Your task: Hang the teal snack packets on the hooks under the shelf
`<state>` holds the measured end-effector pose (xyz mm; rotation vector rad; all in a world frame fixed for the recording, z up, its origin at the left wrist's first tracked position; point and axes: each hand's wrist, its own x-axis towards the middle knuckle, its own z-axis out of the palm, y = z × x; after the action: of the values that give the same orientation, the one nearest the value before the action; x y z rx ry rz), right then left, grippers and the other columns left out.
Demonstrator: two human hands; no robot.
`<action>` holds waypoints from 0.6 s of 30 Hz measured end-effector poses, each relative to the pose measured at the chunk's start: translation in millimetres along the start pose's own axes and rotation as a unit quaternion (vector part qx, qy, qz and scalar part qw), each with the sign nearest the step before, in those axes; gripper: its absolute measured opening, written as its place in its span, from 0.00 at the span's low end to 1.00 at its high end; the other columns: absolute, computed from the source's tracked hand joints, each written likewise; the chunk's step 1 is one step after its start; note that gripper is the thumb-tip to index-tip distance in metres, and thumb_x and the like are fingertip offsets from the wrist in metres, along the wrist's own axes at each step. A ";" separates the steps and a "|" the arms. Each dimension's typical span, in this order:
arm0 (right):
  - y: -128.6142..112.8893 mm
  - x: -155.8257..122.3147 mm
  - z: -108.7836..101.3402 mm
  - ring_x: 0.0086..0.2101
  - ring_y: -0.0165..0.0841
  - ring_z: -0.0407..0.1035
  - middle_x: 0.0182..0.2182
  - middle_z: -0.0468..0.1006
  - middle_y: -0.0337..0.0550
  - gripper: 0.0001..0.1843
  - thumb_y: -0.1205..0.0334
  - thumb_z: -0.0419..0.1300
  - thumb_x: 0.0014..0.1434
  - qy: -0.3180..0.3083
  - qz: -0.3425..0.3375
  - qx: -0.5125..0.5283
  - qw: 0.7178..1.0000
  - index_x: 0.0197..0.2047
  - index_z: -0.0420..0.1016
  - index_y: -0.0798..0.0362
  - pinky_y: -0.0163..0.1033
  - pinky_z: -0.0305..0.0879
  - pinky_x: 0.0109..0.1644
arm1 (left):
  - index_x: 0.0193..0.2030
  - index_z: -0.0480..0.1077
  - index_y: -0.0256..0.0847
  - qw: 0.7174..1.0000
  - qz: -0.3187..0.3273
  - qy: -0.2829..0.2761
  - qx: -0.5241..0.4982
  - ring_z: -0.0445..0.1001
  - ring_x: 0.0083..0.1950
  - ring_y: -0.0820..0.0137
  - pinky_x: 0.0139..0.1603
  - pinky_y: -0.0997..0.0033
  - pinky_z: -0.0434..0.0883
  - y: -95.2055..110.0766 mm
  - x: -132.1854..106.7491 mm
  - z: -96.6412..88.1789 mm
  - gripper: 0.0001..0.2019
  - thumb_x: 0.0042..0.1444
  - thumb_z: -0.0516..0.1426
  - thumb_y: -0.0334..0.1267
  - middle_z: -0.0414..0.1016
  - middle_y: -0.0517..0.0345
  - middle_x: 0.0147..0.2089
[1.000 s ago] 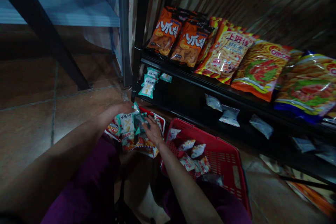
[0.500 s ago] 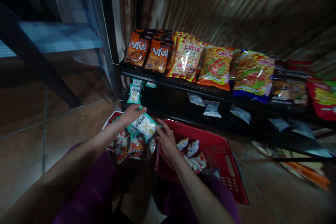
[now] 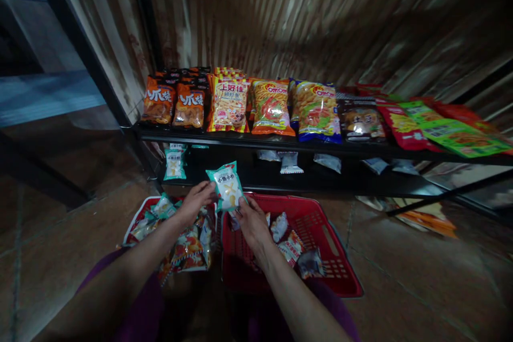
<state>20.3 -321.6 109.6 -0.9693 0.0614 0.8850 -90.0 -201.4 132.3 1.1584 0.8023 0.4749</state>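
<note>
A teal and white snack bag [image 3: 227, 187] is held between my two hands, its printed front facing up. My left hand [image 3: 197, 203] grips its left edge, fingers closed. At the bag's lower right corner, my right hand [image 3: 252, 219] pinches it. Below my left arm is a red basket with a white rim [image 3: 136, 214], full of snack bags [image 3: 188, 246], some of them teal. A larger red basket [image 3: 336, 272] under my right hand holds several small bags [image 3: 290, 246]. Similar teal bags [image 3: 175, 163] stand at the left end of the lower shelf.
The black upper shelf [image 3: 240, 138] carries a row of orange, yellow and green snack bags. Several small pale bags [image 3: 289, 162] lie on the lower shelf [image 3: 240, 171]. A black post [image 3: 86, 59] rises at left. Flat packages [image 3: 425, 219] lie beneath the shelf at right.
The view has swung to the right. The teal bag is raised from over the left basket to before the lower shelf and turned more upright, with both hands on it.
</note>
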 end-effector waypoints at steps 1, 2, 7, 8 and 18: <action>-1.6 0.5 -0.2 0.30 0.28 0.73 0.29 0.79 0.36 0.20 0.60 0.74 0.34 -0.005 -0.005 0.002 1.000 0.31 0.72 0.51 0.33 0.69 0.33 | 0.48 0.67 0.37 0.999 -0.004 0.017 -0.040 0.73 0.49 0.63 0.47 0.67 0.70 -3.9 1.4 9.6 0.24 0.49 0.60 0.51 0.73 0.47 0.51; -2.7 0.9 -0.5 0.30 0.28 0.73 0.29 0.79 0.36 0.21 0.60 0.74 0.33 -0.006 -0.010 0.002 1.000 0.31 0.72 0.51 0.33 0.69 0.34 | 0.49 0.67 0.38 0.997 -0.012 0.030 -0.071 0.73 0.49 0.62 0.47 0.67 0.70 -7.4 2.5 18.3 0.26 0.46 0.63 0.50 0.73 0.48 0.51; -5.7 7.3 -4.3 0.32 0.29 0.72 0.30 0.78 0.37 0.21 0.58 0.73 0.33 -0.012 0.000 -0.060 0.998 0.31 0.72 0.52 0.34 0.68 0.38 | 0.49 0.68 0.37 0.987 0.002 -0.014 -0.159 0.74 0.48 0.61 0.51 0.63 0.68 -18.2 10.5 35.7 0.26 0.44 0.65 0.47 0.75 0.48 0.48; -7.1 10.0 -4.9 0.33 0.29 0.72 0.31 0.78 0.38 0.21 0.58 0.73 0.33 -0.016 0.005 -0.081 0.997 0.32 0.73 0.52 0.35 0.68 0.40 | 0.49 0.68 0.37 0.988 0.003 -0.011 -0.156 0.74 0.48 0.61 0.52 0.62 0.68 -19.0 13.1 33.7 0.26 0.45 0.65 0.47 0.75 0.48 0.48; -39.9 46.4 -4.2 0.45 0.33 0.70 0.45 0.77 0.41 0.26 0.52 0.68 0.41 -0.022 -0.101 -0.200 0.974 0.45 0.74 0.46 0.39 0.65 0.49 | 0.52 0.67 0.37 0.974 0.034 -0.161 0.154 0.71 0.51 0.58 0.51 0.61 0.67 -13.4 23.6 7.6 0.24 0.52 0.59 0.49 0.73 0.48 0.52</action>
<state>79.3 -305.9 115.4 -1.3056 -0.2600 0.7425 -70.0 -194.2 113.8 1.5105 0.5647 0.2115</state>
